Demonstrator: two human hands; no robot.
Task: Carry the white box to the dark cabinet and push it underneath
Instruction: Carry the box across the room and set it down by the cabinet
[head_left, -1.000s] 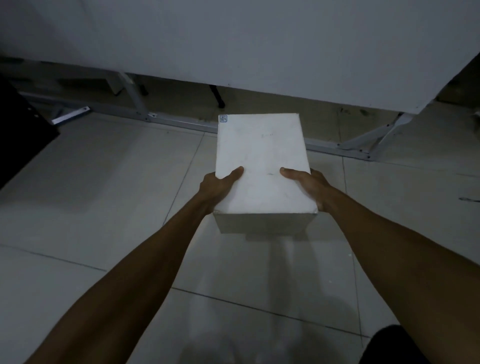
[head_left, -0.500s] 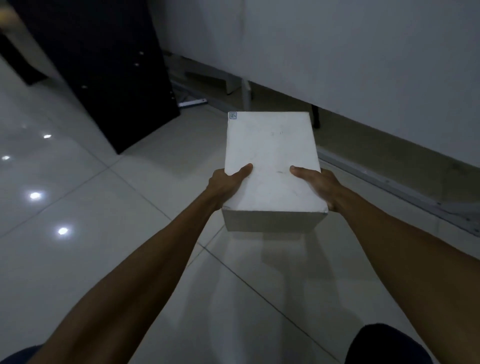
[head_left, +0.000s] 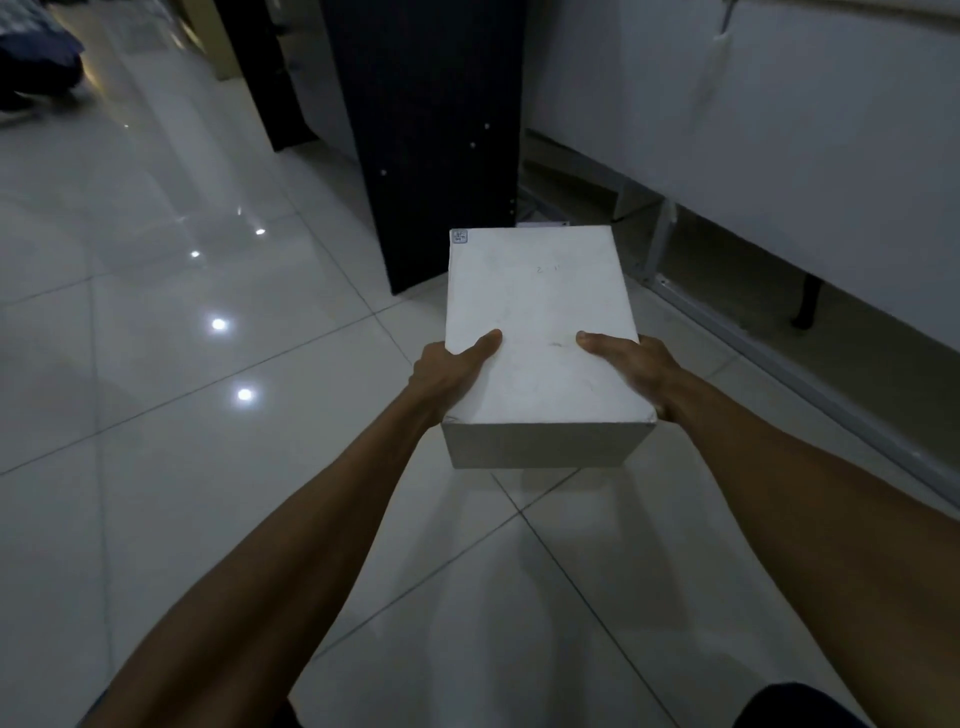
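Note:
The white box (head_left: 540, 317) is held in the air above the tiled floor, level, with a small sticker at its far left corner. My left hand (head_left: 447, 371) grips its left side, thumb on top. Gripping the right side the same way is my right hand (head_left: 636, 371). The dark cabinet (head_left: 431, 119) stands upright on the floor straight ahead, just beyond the box's far edge. Its base is partly hidden behind the box.
A white panel (head_left: 779, 98) on a grey metal frame (head_left: 769, 348) runs along the right, with a gap beneath it. A second dark panel (head_left: 265, 67) stands further back left of the cabinet. Glossy tiles (head_left: 171, 338) stretch to the left. A dark bundle (head_left: 36, 62) lies far left.
The view has swung left and moved forward. The dark cabinet, earlier at the left edge, now stands centred right behind the box. Both hands keep the same grip.

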